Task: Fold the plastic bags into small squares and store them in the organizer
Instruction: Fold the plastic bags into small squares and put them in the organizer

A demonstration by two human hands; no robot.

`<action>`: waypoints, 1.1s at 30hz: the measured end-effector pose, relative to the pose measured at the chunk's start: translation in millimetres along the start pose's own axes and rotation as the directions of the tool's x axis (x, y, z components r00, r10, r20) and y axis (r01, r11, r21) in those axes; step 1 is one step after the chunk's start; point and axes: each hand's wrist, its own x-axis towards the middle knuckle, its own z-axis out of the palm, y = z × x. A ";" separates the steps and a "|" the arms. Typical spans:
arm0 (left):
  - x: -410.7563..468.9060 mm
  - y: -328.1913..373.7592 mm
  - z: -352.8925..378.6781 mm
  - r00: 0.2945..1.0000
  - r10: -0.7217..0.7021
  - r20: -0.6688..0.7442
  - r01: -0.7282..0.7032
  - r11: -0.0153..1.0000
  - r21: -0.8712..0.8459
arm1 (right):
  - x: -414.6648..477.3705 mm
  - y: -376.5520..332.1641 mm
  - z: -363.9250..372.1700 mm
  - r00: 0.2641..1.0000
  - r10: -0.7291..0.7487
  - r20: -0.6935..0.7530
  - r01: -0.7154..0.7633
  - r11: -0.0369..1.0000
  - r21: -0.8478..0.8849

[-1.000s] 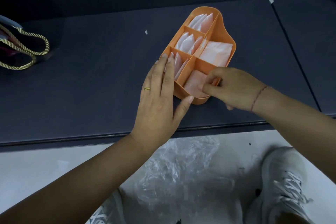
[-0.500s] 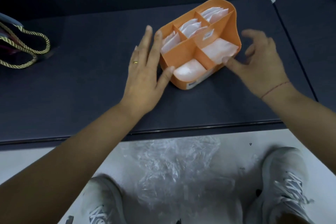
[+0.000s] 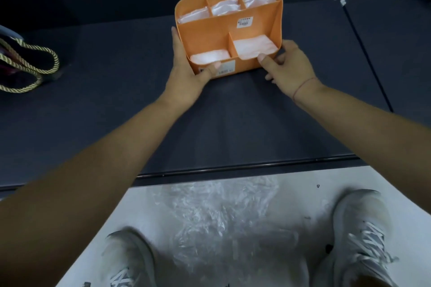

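An orange organizer (image 3: 207,30) with several compartments stands on the dark table (image 3: 233,123), squared to me. Folded white plastic bags fill its compartments: three at the back (image 3: 225,7) and two low ones at the front (image 3: 253,48). My left hand (image 3: 186,72) grips its left front corner, thumb over the front wall and fingers along the left side. My right hand (image 3: 284,65) grips the right front corner, thumb on the front rim beside a folded bag.
A bag with gold rope handles (image 3: 28,65) lies at the table's left edge. A crumpled clear plastic bag (image 3: 210,221) lies on the white floor between my two white shoes (image 3: 363,235). A seam (image 3: 363,49) divides the table at the right.
The organizer has been turned from a slanted position to face me squarely and moved farther back. Both hands shifted from touching its sides to holding its front corners.
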 end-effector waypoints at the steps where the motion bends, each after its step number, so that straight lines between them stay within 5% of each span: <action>1: 8.8 -1.0 -3.3 1.000 -0.008 0.002 0.008 1.000 -0.007 | 6.4 -1.8 2.8 1.000 -0.011 -0.005 0.011 1.000 -0.002; 9: 28.4 3.1 -3.6 0.997 -0.020 -0.076 0.022 0.999 0.027 | 13.3 -11.4 7.2 0.999 -0.035 0.016 0.037 0.996 -0.087; 12: 17.9 0.6 -3.0 0.992 0.097 -0.085 -0.077 0.974 0.212 | -53.9 -18.8 9.1 0.963 -0.270 -0.027 0.264 0.956 -0.130; 15: 11.1 -6.2 -5.3 0.997 0.069 -0.022 -0.058 0.943 0.328 | -154.3 -10.5 24.6 0.805 -0.568 0.172 0.585 0.808 -0.070; 17: 9.2 -9.0 -8.2 0.997 0.073 0.009 -0.071 0.932 0.355 | -206.3 12.4 41.6 0.583 -0.640 0.500 0.739 0.674 0.000; 18: 8.7 -9.4 -9.1 0.997 0.077 0.021 -0.079 0.928 0.364 | -221.2 26.2 50.7 0.463 -0.570 0.679 0.770 0.637 0.009; 20: 7.9 -8.6 -9.6 0.998 0.060 0.029 -0.067 0.928 0.367 | -228.0 66.8 64.1 0.364 -0.230 0.903 0.793 0.585 -0.171; 22: 8.2 -6.6 -7.8 0.999 0.037 0.017 -0.041 0.936 0.349 | -219.4 100.5 65.8 0.392 -0.057 0.918 0.832 0.448 -0.327; 26: 7.4 -5.5 -4.4 1.000 0.030 0.007 -0.031 0.948 0.317 | -196.7 137.2 60.5 0.462 -0.211 0.861 0.846 0.396 -0.356; 29: -0.2 -6.1 -5.3 0.998 0.063 -0.001 -0.059 0.947 0.316 | -184.5 135.1 57.8 0.510 -0.222 0.831 0.766 0.557 -0.322; 33: -26.8 -16.9 -7.1 0.998 0.058 0.024 -0.063 0.921 0.385 | -196.7 98.3 45.0 0.759 -0.245 0.603 0.483 0.833 -0.269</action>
